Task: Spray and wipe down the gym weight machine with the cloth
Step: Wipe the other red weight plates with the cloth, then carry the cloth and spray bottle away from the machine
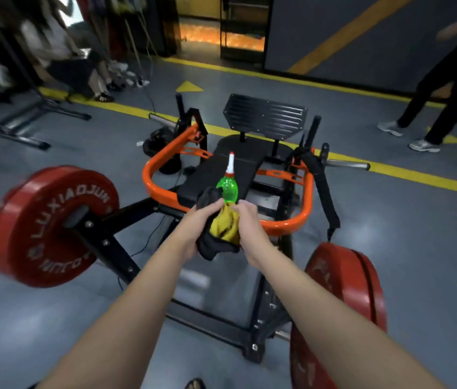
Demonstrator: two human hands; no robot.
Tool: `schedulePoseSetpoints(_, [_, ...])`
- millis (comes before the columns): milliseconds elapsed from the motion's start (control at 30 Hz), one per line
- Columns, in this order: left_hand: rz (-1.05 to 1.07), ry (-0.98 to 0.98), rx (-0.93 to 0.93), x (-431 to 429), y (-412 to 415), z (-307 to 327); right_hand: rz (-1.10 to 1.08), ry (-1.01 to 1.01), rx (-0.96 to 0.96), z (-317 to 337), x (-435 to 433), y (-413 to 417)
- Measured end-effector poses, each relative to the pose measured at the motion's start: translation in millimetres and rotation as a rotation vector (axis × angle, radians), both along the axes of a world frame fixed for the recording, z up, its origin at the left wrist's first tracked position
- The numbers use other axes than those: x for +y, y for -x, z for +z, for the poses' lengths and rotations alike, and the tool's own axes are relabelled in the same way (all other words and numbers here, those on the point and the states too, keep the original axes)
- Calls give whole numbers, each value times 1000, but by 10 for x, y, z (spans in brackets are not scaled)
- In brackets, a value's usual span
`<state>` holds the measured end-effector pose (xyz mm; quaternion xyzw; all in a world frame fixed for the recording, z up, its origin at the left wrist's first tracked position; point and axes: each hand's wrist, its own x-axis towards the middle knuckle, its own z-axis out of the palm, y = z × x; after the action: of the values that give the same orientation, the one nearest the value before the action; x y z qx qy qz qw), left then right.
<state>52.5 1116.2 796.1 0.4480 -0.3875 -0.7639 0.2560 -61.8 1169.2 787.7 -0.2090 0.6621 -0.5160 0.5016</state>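
Left hand (pixel 200 221) and right hand (pixel 247 219) clutch the cloth (pixel 225 230) bundled round the spray bottle (pixel 229 190); weight machine (pixel 162 189) judged not yet sprayed or wiped.

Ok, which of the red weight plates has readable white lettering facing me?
The round red weight plate on the left, white LUXIAOJUN lettering across its face. The red plates on the right turn mostly edge-on, showing no white lettering.

Green bottle (pixel 230 190), yellow-and-black cloth (pixel 223 234), orange-and-black machine (pixel 165 153), red plates (pixel 45 226), seemingly grey floor (pixel 404 220).
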Motion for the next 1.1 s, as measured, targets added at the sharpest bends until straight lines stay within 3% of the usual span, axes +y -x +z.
schedulePoseSetpoints(100, [99, 37, -35, -421, -411, 62, 79, -34, 70, -31, -485, -329])
schedulePoseSetpoints(200, [166, 57, -79, -698, -518, 37, -23, -75, 268, -48, -855, -422])
schedulePoseSetpoints(333, [271, 87, -107, -1061, -470, -195, -201, -122, 368, -192, -1279, -180])
schedulePoseSetpoints(533, [261, 62, -77, -1597, -180, -396, -263, -135, 458, -550, -1927, 371])
schedulePoseSetpoints(900, [258, -22, -10, -2377, 234, -837, -146, -138, 310, -1215, -2504, 861])
schedulePoseSetpoints(1100, [228, -7, -25, -2399, 125, -743, 29, -203, 580, -1189, -2509, 710])
